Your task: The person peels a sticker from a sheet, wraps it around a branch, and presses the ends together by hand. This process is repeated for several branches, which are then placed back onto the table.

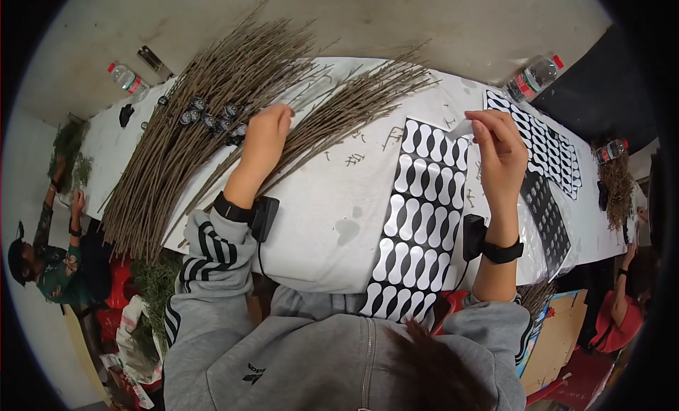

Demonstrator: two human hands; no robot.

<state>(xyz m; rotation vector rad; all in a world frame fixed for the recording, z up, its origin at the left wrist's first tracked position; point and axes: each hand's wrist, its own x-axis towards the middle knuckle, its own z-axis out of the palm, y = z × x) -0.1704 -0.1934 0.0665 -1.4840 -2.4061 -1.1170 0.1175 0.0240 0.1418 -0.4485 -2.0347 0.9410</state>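
Note:
My left hand (267, 136) is closed above the bundles of thin brown twigs. Its fingertips point away from me, and whether anything is in them I cannot make out. Under and left of it lies a large twig bundle (163, 156), with several small black-and-white tags (209, 121) on it. A smaller twig bundle (346, 107) lies to its right. My right hand (501, 148) pinches a pale sticker (460, 128) at the far right corner of a black sheet (422, 227) with rows of white dumbbell-shaped stickers. That sheet runs down to the table's near edge.
Short twig bits (355, 158) lie on the white-covered table (318, 220). More sticker sheets (544, 146) and a dark sheet (548, 220) are at right. Bottles stand at far left (129, 80) and far right (535, 77). A person (60, 262) handles greenery at left; another (619, 312) sits at right.

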